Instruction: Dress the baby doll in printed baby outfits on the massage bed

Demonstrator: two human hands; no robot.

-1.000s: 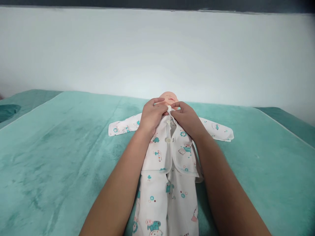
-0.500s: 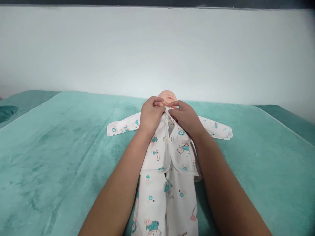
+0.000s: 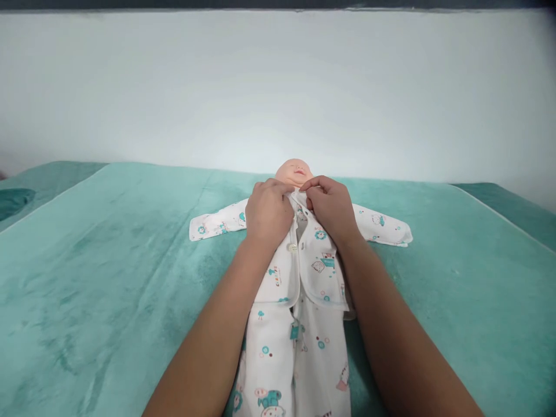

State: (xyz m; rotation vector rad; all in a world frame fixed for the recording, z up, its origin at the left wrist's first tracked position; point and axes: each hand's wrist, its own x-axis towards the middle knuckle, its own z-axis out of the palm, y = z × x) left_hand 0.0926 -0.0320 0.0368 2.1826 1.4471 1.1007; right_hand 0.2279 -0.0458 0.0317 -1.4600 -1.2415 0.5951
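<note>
Left hand (image 3: 269, 209): curled on jacket (image 3: 315, 275), grip hidden.
Right hand (image 3: 330, 205): pinching jacket's neck edge.
Doll (image 3: 292, 169): faceup, mid-frame.
Sheet (image 3: 108, 289): spreads wide, left and right.

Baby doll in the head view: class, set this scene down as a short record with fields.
Baby doll: face up on teal blanket
Jacket: white, printed, front parted, sleeves spread sideways
Button: visible one unfastened
Trousers: white, printed
Left hand: at jacket collar, grip hidden
Right hand: at collar, fingers bent
Backdrop: pale wall
</note>
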